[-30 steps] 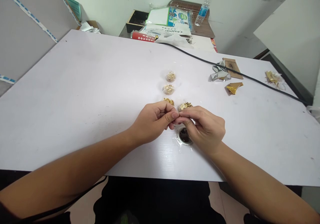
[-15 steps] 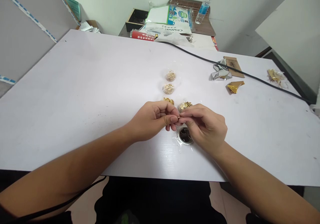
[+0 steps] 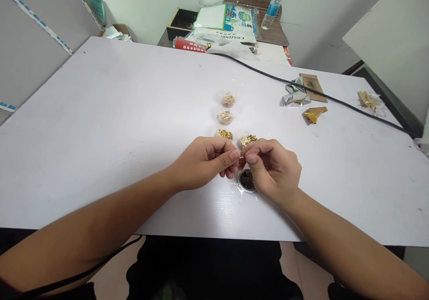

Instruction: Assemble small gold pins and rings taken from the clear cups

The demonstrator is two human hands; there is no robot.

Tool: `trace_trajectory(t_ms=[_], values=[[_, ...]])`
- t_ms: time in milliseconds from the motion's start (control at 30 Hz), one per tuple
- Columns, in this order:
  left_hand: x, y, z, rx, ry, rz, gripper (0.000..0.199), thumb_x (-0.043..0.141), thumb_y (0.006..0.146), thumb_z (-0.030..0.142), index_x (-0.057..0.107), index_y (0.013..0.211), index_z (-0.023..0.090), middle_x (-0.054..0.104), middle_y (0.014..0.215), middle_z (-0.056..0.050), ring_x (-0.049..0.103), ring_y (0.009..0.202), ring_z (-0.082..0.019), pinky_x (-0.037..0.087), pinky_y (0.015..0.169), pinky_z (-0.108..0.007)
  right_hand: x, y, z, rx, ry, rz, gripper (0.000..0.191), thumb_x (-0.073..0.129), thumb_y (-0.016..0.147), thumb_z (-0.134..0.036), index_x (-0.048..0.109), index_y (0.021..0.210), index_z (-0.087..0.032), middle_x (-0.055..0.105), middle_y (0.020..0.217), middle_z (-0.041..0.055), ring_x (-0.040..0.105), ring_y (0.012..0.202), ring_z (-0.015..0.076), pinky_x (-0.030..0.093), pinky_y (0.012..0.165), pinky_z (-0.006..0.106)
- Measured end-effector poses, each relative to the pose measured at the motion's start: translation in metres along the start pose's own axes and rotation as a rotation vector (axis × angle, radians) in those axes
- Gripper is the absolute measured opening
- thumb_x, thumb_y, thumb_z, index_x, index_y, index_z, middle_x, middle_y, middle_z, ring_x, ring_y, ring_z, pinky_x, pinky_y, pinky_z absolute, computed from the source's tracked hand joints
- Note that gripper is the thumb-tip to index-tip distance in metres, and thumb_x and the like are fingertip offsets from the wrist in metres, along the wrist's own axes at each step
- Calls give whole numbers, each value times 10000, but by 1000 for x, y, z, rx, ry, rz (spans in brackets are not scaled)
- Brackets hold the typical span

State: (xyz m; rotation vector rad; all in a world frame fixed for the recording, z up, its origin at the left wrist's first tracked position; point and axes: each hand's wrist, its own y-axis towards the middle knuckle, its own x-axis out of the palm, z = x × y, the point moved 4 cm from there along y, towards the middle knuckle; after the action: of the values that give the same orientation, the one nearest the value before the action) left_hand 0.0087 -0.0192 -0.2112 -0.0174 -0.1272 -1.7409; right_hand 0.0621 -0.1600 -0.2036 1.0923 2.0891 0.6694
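My left hand (image 3: 209,162) and my right hand (image 3: 273,168) meet fingertip to fingertip over the table, both closed in a pinch. Between them shows a tiny gold-coloured metal piece (image 3: 241,158); its exact kind is too small to make out. Under the right hand lies a round container with a dark inside (image 3: 247,179), partly covered by the fingers. Just beyond the hands are a pile of small gold pieces (image 3: 225,134) and a clear cup of gold pieces (image 3: 246,141). Two more clear cups hold thin gold pins, a nearer cup (image 3: 225,117) and a farther cup (image 3: 228,99).
A black cable (image 3: 268,73) crosses the white table (image 3: 134,103) at the back right. Near it lie silver foil (image 3: 295,99), gold foil (image 3: 315,114), brown card (image 3: 313,88) and a bag of gold bits (image 3: 370,102). Behind stand a water bottle (image 3: 272,12) and a black box (image 3: 181,23).
The fingertips of my right hand have drawn slightly away from the left, showing more of the tiny gold piece between them. The view has shifted a little.
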Motion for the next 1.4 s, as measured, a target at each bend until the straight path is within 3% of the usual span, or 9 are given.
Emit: trace_trajectory(t_ms=[267, 500, 700, 1400], values=[[7, -1, 1, 30, -19, 28, 396, 645, 904, 451, 588, 709, 111, 627, 657, -30, 590, 594, -81, 526, 577, -206, 9, -1, -4, 160, 76, 11, 248, 471, 1002, -184, 496, 756, -173, 598, 550, -16, 576, 462, 95, 484, 441, 203], [8, 0, -1, -19, -40, 61, 408, 667, 885, 449, 580, 681, 107, 626, 642, -28, 579, 573, -78, 488, 552, -203, 19, -6, 1, 297, 305, 20, 332, 457, 1028, -251, 429, 707, -174, 543, 531, -30, 572, 460, 88, 457, 422, 191], [8, 1, -3, -46, -119, 23, 358, 700, 870, 396, 596, 695, 102, 644, 654, -29, 590, 576, -73, 496, 560, -194, 21, -7, 3, 343, 425, 24, 342, 462, 1028, -285, 427, 705, -177, 528, 536, -34, 591, 453, 107, 476, 413, 215], [10, 3, -3, -19, -123, 2, 404, 652, 899, 441, 563, 692, 106, 626, 639, -13, 586, 577, -58, 495, 566, -175, 23, -11, 4, 473, 463, 9, 383, 432, 1042, -370, 414, 704, -189, 488, 549, -33, 608, 514, 118, 491, 501, 257]])
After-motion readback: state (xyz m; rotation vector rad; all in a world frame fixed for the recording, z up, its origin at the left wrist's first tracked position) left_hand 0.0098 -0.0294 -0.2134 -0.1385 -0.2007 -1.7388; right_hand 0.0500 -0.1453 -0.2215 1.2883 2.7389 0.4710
